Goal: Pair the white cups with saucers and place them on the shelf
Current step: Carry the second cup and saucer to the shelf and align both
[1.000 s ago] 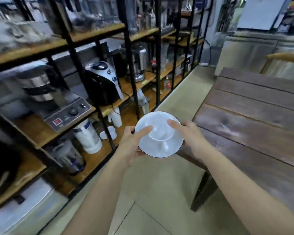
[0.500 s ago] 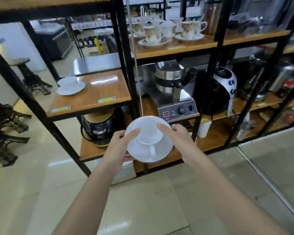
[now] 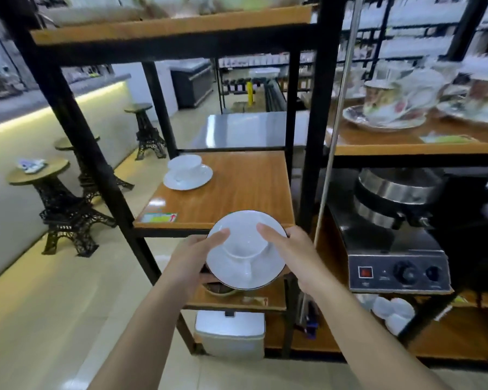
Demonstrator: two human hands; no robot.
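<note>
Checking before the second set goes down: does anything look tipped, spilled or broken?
Nothing stands out. The cup sits upright on its saucer, held level by the left hand and right hand. The set on the shelf looks intact.

- Two bare forearms reach up from the bottom edge of the head view, with no sleeve showing on either
- Left hand (image 3: 190, 256) wears no glove, ring or watch; its wrist is unadorned
- Right hand (image 3: 295, 253) is likewise uncovered, with no band or jewellery at the wrist
- Fingers (image 3: 268, 231) are slim, with short plain nails and no polish to be seen
- Both forearms are smooth, with no marks or tattoos that can be made out
</note>
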